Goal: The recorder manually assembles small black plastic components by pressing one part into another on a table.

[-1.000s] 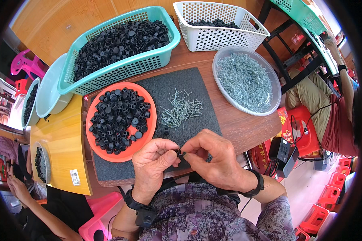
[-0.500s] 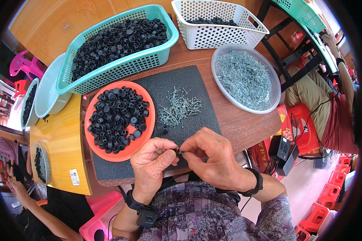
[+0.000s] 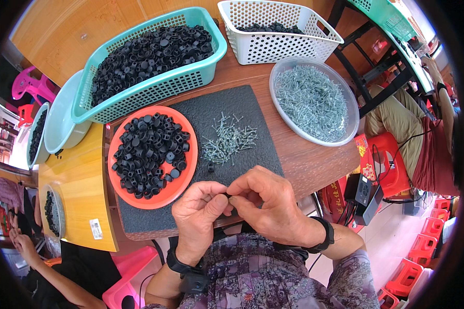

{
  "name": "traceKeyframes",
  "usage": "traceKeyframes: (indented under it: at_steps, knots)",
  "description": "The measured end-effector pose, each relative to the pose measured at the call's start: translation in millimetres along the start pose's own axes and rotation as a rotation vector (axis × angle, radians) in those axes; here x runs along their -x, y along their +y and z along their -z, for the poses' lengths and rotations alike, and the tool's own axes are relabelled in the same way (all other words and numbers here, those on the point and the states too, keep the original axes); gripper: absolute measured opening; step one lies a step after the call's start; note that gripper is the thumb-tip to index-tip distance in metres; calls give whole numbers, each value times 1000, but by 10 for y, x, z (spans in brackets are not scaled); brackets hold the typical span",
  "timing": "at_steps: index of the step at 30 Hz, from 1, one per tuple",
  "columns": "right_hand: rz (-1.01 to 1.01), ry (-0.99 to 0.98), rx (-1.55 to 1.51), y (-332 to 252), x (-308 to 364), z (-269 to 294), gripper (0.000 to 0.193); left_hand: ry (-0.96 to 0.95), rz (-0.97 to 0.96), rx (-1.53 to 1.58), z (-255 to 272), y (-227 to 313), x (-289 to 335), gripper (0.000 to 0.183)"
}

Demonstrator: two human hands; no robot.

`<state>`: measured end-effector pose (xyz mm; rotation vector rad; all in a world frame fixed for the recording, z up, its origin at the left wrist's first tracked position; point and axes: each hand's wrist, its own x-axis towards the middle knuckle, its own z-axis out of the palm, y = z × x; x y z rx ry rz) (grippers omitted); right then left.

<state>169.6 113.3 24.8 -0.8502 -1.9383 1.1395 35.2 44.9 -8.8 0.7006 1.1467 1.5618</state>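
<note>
My left hand (image 3: 198,208) and my right hand (image 3: 267,206) meet at the fingertips over the near edge of a dark foam mat (image 3: 232,103). Both are closed in a pinch. A small black plastic part (image 3: 227,195) shows between them, held by the left; what the right fingertips grip is hidden. Left of the hands, an orange-red plate (image 3: 191,177) holds many black plastic caps (image 3: 149,149). Beyond the fingers lies a loose pile of silver screws (image 3: 228,139) on the mat. A single black cap (image 3: 211,167) sits between pile and hands.
A teal basket (image 3: 206,67) heaped with black caps and a white basket (image 3: 273,49) stand at the back. At the right is a clear tub (image 3: 353,121) full of screws. Pale basins (image 3: 69,129) stand at the left. Other people sit on both sides.
My fingertips have come closer together, covering more of the small black part. The left hand has shifted slightly right. The plate and the screw pile look unchanged.
</note>
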Motion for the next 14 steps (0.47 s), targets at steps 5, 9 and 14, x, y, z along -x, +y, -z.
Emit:
traceKeyframes:
  at_steps: [5,9,14]
  knots:
    - [-78,15,-58,-4,7,12,7,-4,56,162,5,38,-20,23]
    - [-33,24,-81,38,29,-11,7,13,103,192,-6,21,17,23]
    - [116,7,29,67,36,-15,9,-18,158,202,42,47,43,20]
